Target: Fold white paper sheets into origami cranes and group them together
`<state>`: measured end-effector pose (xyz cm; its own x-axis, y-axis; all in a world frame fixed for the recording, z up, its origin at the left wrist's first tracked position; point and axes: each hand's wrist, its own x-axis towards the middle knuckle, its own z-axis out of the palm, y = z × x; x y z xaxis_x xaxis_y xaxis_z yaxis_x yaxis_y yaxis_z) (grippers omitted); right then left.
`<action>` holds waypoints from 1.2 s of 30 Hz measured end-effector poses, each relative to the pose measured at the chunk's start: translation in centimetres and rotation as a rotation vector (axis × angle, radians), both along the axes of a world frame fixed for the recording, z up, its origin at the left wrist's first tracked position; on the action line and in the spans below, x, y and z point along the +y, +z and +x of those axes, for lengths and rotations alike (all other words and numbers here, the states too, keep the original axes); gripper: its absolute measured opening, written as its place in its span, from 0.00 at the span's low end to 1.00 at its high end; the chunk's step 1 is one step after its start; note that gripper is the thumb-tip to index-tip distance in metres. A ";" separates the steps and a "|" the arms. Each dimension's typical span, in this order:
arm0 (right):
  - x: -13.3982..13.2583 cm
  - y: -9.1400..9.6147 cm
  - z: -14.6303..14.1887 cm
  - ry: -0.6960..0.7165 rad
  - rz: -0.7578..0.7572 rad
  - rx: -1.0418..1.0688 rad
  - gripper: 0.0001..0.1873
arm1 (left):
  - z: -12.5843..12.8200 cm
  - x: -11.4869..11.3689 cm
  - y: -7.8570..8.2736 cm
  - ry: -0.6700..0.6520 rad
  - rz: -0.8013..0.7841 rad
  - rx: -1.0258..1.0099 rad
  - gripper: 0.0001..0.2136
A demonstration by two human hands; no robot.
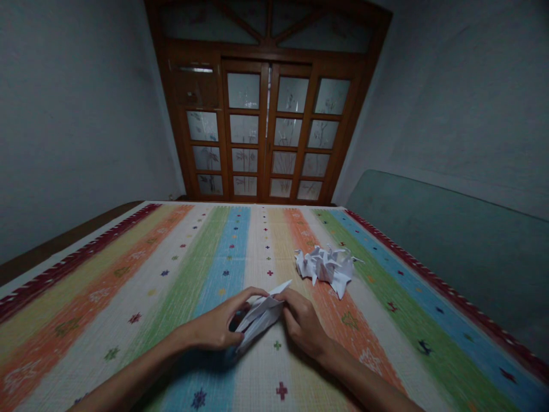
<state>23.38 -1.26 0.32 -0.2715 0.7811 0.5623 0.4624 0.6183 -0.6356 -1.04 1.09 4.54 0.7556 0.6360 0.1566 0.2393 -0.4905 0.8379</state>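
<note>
The left hand [213, 321] and right hand [302, 324] pinch a white folded paper piece [259, 320] between fingers and thumbs, over a rainbow-striped woven mat [128, 320]. The paper is light and crushable: hold along creased edges.

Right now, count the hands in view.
2: the left hand and the right hand, both holding a folded white paper between them; no others show.
</note>
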 end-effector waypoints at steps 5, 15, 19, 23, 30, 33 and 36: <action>0.2 0.0 0.0 -0.022 -0.033 0.090 0.14 | 0.1 0.6 0.1 -0.223 -0.512 -0.219 0.39; 0.3 -0.1 0.0 -0.035 0.000 0.086 0.11 | 0.7 1.6 -2.5 0.201 -0.375 -0.434 0.13; 0.5 -0.8 0.1 -0.060 -0.055 0.087 0.13 | 1.2 1.0 -3.1 0.248 -0.295 -0.404 0.12; 0.6 -1.0 0.0 -0.045 -0.124 0.095 0.13 | 1.5 0.3 -2.9 0.243 -0.229 -0.337 0.07; 0.1 -0.7 -0.2 0.007 -0.099 0.034 0.10 | 1.5 -0.2 -2.4 0.255 0.025 -0.220 0.06; 0.0 -0.6 -0.1 0.007 -0.083 0.018 0.09 | 1.4 -0.3 -2.3 0.285 0.117 -0.193 0.06; 0.2 -0.8 0.1 -0.032 -0.068 0.030 0.10 | 1.3 -0.3 -2.4 0.328 0.111 -0.197 0.06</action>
<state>23.44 -1.08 -0.44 -0.2298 0.8259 0.5149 0.4612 0.5583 -0.6897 0.24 0.81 2.12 0.4637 0.8097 0.3597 0.2378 -0.5049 0.8298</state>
